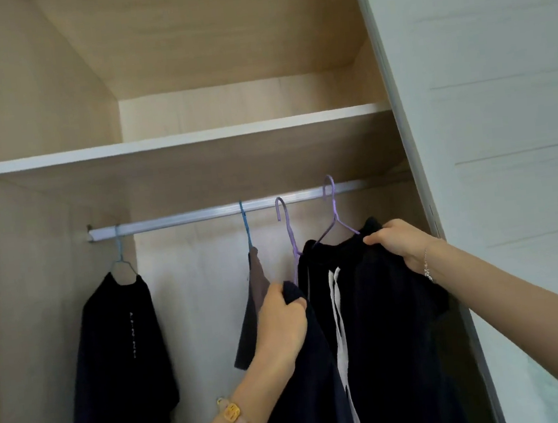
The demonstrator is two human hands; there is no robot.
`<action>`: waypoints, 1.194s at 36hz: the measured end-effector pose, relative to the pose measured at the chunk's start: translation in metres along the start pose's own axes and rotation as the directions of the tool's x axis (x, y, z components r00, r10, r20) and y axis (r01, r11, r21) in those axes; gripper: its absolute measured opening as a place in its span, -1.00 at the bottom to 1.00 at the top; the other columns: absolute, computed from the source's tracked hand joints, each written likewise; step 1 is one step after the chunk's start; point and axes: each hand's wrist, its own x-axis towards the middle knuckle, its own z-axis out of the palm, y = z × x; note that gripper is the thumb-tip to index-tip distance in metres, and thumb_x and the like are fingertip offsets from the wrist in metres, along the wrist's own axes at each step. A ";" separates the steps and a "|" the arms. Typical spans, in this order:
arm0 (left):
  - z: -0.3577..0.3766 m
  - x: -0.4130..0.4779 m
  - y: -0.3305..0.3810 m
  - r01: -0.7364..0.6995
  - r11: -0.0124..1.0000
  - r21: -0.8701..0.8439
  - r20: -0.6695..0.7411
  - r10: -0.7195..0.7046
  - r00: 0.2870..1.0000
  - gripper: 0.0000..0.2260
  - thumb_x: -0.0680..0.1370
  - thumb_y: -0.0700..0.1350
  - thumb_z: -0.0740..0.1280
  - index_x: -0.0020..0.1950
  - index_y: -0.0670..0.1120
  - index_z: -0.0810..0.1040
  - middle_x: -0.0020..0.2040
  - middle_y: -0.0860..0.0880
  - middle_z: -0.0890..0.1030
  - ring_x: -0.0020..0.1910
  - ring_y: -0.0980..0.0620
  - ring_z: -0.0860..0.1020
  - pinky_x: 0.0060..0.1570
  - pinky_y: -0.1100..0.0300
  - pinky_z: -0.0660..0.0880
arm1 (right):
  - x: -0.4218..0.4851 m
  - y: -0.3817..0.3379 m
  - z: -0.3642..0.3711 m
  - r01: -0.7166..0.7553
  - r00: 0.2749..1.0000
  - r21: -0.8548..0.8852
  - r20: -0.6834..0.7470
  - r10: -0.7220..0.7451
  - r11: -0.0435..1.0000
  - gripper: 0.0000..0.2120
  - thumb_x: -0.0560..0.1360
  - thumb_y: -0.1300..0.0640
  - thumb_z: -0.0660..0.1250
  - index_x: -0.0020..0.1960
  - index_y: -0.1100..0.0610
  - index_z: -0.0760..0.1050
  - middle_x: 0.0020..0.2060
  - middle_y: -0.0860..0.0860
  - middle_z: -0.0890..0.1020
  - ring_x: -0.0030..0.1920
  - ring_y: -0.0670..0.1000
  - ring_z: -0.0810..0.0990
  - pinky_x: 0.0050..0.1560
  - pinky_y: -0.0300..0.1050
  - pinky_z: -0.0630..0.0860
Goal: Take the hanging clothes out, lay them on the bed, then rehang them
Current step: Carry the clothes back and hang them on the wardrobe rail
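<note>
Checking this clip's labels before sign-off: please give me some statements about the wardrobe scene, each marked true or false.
1. The left hand and the right hand both grip dark clothing. True.
2. The black T-shirt at the far left hangs on a purple hanger. False: its hanger is light blue.
3. The rod runs above the shelf. False: it runs below the shelf.
4. A beaded bracelet sits on the left wrist. True.
</note>
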 end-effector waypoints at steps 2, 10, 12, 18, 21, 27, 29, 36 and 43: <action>0.002 0.019 0.006 0.020 1.000 0.019 -0.007 -0.020 1.000 -0.89 0.57 -0.24 0.18 0.06 -0.12 0.44 0.00 -0.17 0.56 0.01 -0.14 0.56 0.07 -0.03 0.53 | 0.009 -0.003 0.004 0.004 1.000 -0.011 -0.005 -0.004 1.000 -0.60 0.52 0.26 0.30 0.31 0.35 0.33 0.15 0.28 0.53 0.08 0.23 0.56 -0.13 -0.06 0.53; 0.010 0.103 0.012 0.090 0.991 0.102 -0.069 -0.083 0.994 -0.78 0.58 -0.22 0.13 0.20 -0.23 0.41 0.12 -0.23 0.52 0.06 -0.16 0.52 0.07 0.07 0.49 | 0.050 -0.022 0.020 0.042 0.999 -0.040 -0.007 -0.042 0.998 -0.50 0.51 0.25 0.30 0.39 0.35 0.25 0.27 0.27 0.45 0.24 0.24 0.47 0.23 0.03 0.45; 0.010 0.121 0.013 0.083 0.990 0.115 -0.081 -0.074 0.994 -0.77 0.59 -0.22 0.12 0.21 -0.26 0.41 0.07 -0.22 0.52 -0.03 -0.12 0.51 -0.06 0.14 0.45 | 0.061 -0.031 0.023 0.057 0.998 -0.051 -0.026 -0.058 0.997 -0.50 0.52 0.25 0.29 0.40 0.35 0.24 0.29 0.26 0.43 0.26 0.24 0.45 0.24 0.01 0.43; 0.011 0.163 0.024 0.045 0.994 0.096 -0.052 -0.040 0.998 -0.88 0.55 -0.29 0.15 0.01 -0.26 0.46 -0.08 -0.21 0.52 -0.10 -0.14 0.52 -0.17 0.17 0.45 | 0.102 -0.051 0.029 0.104 0.986 -0.092 -0.121 -0.115 0.990 -0.59 0.60 0.19 0.17 0.40 0.33 0.25 0.34 0.23 0.40 0.33 0.19 0.39 0.16 -0.15 0.35; 0.015 0.179 0.032 0.033 0.993 0.109 -0.037 -0.029 0.999 -0.84 0.54 -0.32 0.18 -0.22 -0.15 0.42 -0.16 -0.17 0.50 -0.07 -0.14 0.49 -0.08 0.12 0.44 | 0.123 -0.044 0.032 0.080 0.985 -0.144 -0.140 -0.100 0.986 -0.61 0.60 0.20 0.18 0.37 0.35 0.29 0.31 0.24 0.42 0.30 0.21 0.42 0.21 -0.08 0.38; 0.032 0.196 0.035 -0.014 0.992 0.125 0.002 0.014 1.000 -0.86 0.55 -0.30 0.19 -0.16 -0.12 0.46 -0.06 -0.18 0.53 -0.03 -0.13 0.49 0.04 0.07 0.45 | 0.149 -0.006 0.024 -0.039 0.986 -0.302 -0.165 -0.012 0.953 -0.63 0.58 0.27 0.18 0.36 0.37 0.33 0.29 0.24 0.47 0.28 0.20 0.46 0.16 -0.10 0.41; 0.037 0.198 0.027 -0.013 0.993 0.116 0.030 0.010 0.999 -0.89 0.55 -0.30 0.20 -0.02 -0.16 0.49 -0.01 -0.18 0.54 0.01 -0.14 0.50 0.08 0.08 0.44 | 0.153 0.003 0.023 -0.038 0.983 -0.360 -0.179 -0.029 0.932 -0.64 0.58 0.26 0.16 0.35 0.34 0.35 0.26 0.24 0.49 0.25 0.21 0.49 0.13 -0.08 0.45; 0.038 0.198 -0.006 0.044 0.997 0.066 0.074 -0.049 0.996 -0.74 0.55 -0.31 0.23 0.23 -0.21 0.50 0.08 -0.21 0.58 0.12 -0.17 0.53 0.16 0.06 0.46 | 0.153 0.010 0.028 -0.027 0.978 -0.660 -0.172 -0.116 0.751 -0.69 0.57 0.19 0.18 0.29 0.24 0.42 0.17 0.18 0.54 0.15 0.18 0.54 -0.08 -0.14 0.45; 0.011 0.194 -0.024 0.062 0.998 0.031 0.079 -0.065 0.995 -0.85 0.56 -0.31 0.23 0.01 -0.13 0.55 -0.05 -0.11 0.58 0.00 -0.08 0.52 -0.10 0.22 0.47 | 0.137 0.028 0.041 -0.024 0.857 -0.914 -0.227 -0.464 0.404 -0.57 0.49 0.19 0.26 0.34 0.25 0.33 0.33 0.21 0.32 0.34 0.23 0.27 0.21 0.10 0.36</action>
